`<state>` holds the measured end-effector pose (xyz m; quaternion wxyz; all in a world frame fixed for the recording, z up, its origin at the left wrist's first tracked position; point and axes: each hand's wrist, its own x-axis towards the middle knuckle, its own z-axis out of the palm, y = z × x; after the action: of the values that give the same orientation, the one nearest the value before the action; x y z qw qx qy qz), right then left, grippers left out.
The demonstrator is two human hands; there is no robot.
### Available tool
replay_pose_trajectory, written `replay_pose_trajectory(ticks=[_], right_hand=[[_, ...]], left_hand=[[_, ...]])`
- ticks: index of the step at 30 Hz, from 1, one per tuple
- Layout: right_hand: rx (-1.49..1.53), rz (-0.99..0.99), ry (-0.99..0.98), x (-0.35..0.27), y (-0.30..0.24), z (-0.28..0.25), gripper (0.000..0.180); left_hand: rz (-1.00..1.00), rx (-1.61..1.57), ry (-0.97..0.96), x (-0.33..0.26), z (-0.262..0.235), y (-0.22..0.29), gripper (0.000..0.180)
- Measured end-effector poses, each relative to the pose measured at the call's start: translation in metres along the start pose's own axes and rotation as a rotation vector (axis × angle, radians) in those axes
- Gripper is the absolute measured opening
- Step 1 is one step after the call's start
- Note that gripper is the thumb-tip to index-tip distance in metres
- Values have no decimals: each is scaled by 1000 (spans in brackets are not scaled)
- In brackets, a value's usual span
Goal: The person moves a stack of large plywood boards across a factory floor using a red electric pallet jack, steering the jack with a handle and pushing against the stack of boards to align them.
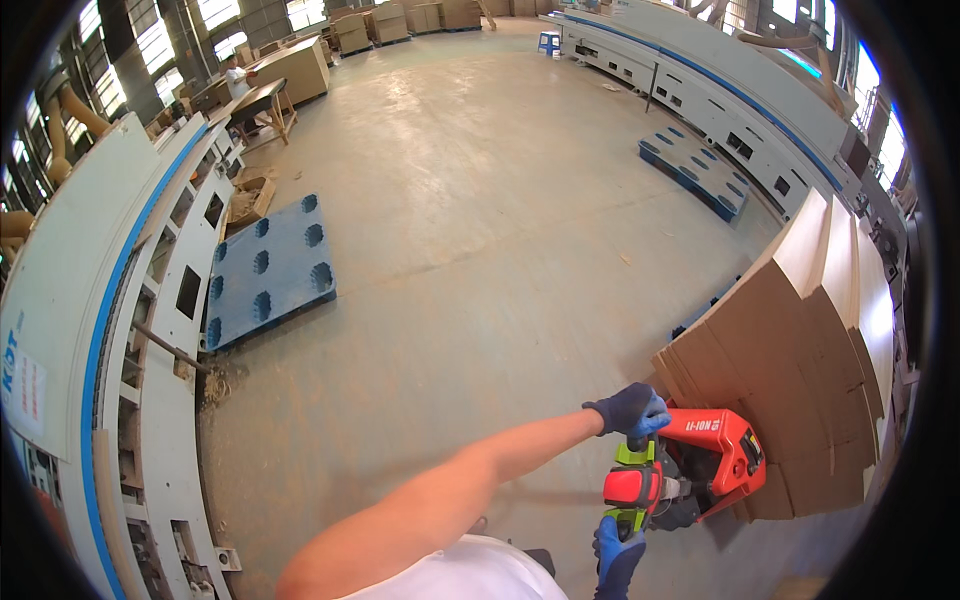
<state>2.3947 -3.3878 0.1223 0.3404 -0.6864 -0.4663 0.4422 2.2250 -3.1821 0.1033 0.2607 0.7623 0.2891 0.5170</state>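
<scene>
My left hand (634, 410), in a dark blue and bright blue work glove, is closed round the far grip of a pallet truck's control handle (634, 486). The handle has a red centre and green ends. My right hand (618, 556), gloved the same way, is wrapped round its near green grip. Beyond the handle, to the right, stands the red body of the electric pallet truck (745, 458). Against it rises a stack of brown cardboard and pale boards (775, 370). My left arm stretches across the lower middle.
A blue plastic pallet (280, 275) lies at left beside a long white machine (75, 270). Another blue pallet (700, 172) lies near the right-hand machine (700, 75). Far left, a person (238, 82) is by a table. A blue stool (548, 42) and boxes (390, 22) stand far back.
</scene>
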Motion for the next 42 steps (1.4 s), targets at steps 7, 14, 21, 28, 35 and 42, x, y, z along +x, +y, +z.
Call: replay_pose_trajectory(ticks=[7,14,21,28,35,42], right_hand=[[2,2,71,6,-9,18,26],[-469,64,118,-17,-56,55,50],[-493,154,186,1,-44,58,48],[-508,163,240,26,-74,91,47],[-508,191,305,51,-86,108,45],[-522,189,332,57,-95,123,43]], left_hand=[[52,-358,-62,7,9,-47,15],[217,-120,-138,5,-45,-41,17],[254,-176,-232,29,-27,-52,21],[244,-239,-365,50,-42,-90,21],[281,-251,-457,77,-45,-116,21],[272,-286,-548,81,-55,-125,23]])
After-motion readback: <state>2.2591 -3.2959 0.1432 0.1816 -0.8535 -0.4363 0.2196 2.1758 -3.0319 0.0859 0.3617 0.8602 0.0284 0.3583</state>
